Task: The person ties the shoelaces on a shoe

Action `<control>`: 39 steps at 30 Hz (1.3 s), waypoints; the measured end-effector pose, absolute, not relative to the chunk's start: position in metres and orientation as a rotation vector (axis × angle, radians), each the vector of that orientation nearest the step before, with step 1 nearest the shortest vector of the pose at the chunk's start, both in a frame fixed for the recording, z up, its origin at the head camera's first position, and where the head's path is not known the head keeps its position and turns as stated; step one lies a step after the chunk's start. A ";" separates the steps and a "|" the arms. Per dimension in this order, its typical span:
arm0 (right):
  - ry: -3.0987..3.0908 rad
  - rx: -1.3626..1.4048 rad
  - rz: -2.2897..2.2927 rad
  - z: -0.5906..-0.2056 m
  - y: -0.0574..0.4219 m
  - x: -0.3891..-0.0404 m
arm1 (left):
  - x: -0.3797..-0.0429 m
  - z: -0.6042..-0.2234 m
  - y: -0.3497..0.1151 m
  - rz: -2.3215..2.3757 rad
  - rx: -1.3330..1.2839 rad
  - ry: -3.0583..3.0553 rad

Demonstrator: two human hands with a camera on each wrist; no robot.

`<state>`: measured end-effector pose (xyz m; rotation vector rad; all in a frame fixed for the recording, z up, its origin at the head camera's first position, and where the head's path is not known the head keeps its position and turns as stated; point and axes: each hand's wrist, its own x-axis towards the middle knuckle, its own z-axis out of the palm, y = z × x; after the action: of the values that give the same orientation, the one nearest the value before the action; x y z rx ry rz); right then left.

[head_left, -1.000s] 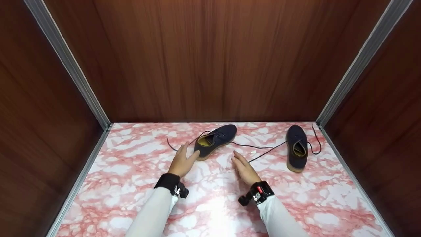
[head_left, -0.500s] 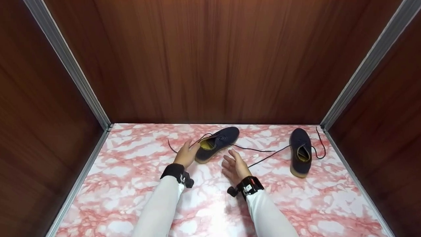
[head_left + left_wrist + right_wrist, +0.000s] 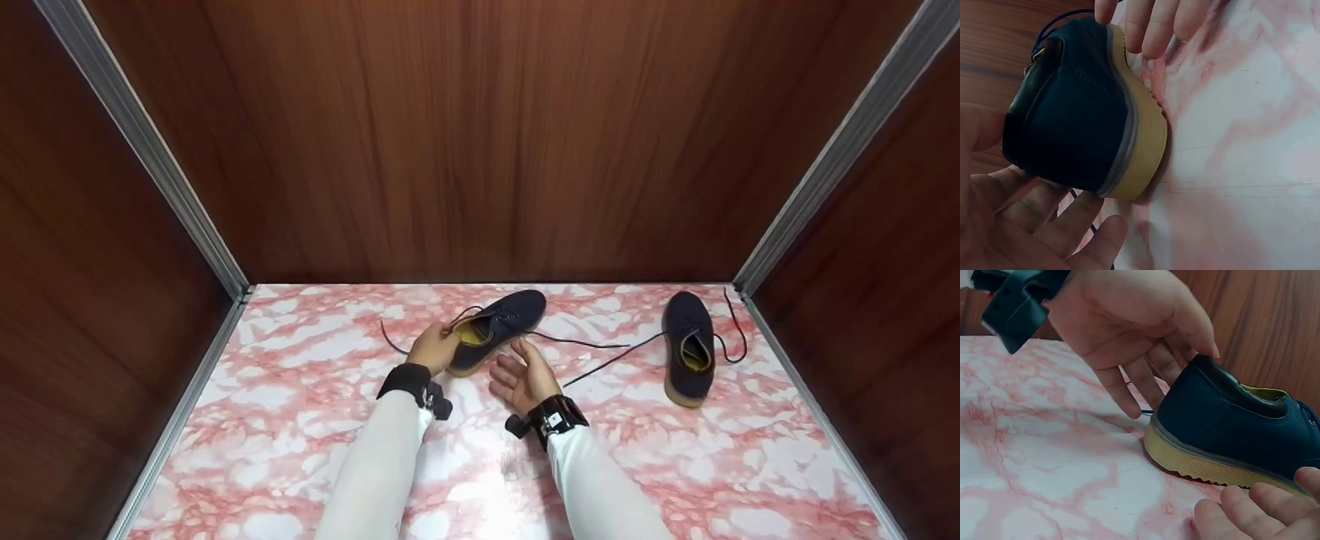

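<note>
The left hand [image 3: 433, 347] has curled its fingers and thumb around the heel of the near shoe [image 3: 499, 324], with the thumb at the back rim, so it is holding the shoe now. A second ago this hand was flat on the floor just beside the heel and was not holding it. The right hand [image 3: 521, 375] is relaxed with the palm turned up, and its fingers sit just beside the yellow sole on the other side of the shoe; I cannot tell if they touch it. Before, this hand lay farther to the right and lower, so it has slid in closer. The near shoe is dark blue with a yellow inside and sits near the middle of the back edge of the pink marble surface [image 3: 300, 420], in the same spot as before. Its dark lace [image 3: 577, 342] trails loose across the surface to the right. The other shoe [image 3: 688, 346] sits near the back right corner, well apart from the hands, and it has not moved.
</note>
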<state>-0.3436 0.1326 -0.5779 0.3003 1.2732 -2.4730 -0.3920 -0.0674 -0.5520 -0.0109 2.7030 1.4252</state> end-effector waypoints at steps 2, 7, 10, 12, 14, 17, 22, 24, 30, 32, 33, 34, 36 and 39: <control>1.282 0.303 -2.471 -0.578 0.133 -0.344 | -0.391 -0.552 -0.065 1.403 -0.010 2.694; 1.346 0.312 -2.455 -0.579 0.134 -0.346 | -0.386 -0.551 -0.058 1.353 -0.005 2.702; 1.426 0.328 -2.420 -0.578 0.135 -0.347 | -0.382 -0.550 -0.054 1.339 -0.004 2.711; 1.473 0.332 -2.402 -0.576 0.135 -0.346 | -0.377 -0.546 -0.052 1.340 -0.004 2.708; 1.510 0.359 -2.383 -0.574 0.136 -0.345 | -0.373 -0.543 -0.049 1.356 -0.013 2.704; 1.575 0.389 -2.355 -0.570 0.137 -0.343 | -0.367 -0.539 -0.046 1.371 -0.022 2.702; 1.741 0.437 -2.263 -0.565 0.141 -0.339 | -0.359 -0.535 -0.041 1.348 -0.023 2.736; 1.769 0.437 -2.245 -0.565 0.145 -0.339 | -0.354 -0.534 -0.039 1.333 -0.020 2.752; 1.971 0.433 -2.178 -0.563 0.147 -0.332 | -0.328 -0.536 -0.035 1.344 0.014 2.747; 2.105 0.425 -2.111 -0.561 0.146 -0.328 | -0.318 -0.538 -0.034 1.365 0.020 2.733; 2.164 0.411 -2.079 -0.562 0.147 -0.327 | -0.314 -0.540 -0.034 1.372 0.023 2.727; 2.211 0.398 -2.050 -0.563 0.148 -0.326 | -0.309 -0.541 -0.034 1.380 0.028 2.722; 2.286 0.356 -2.012 -0.566 0.150 -0.322 | -0.300 -0.544 -0.033 1.396 0.047 2.722; 2.310 0.301 -2.001 -0.570 0.152 -0.313 | -0.287 -0.549 -0.034 1.395 0.086 2.745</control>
<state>-0.3130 0.1519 -0.5705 0.3009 2.3101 -2.0013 -0.2875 -0.0338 -0.5492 0.0858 2.7448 1.3955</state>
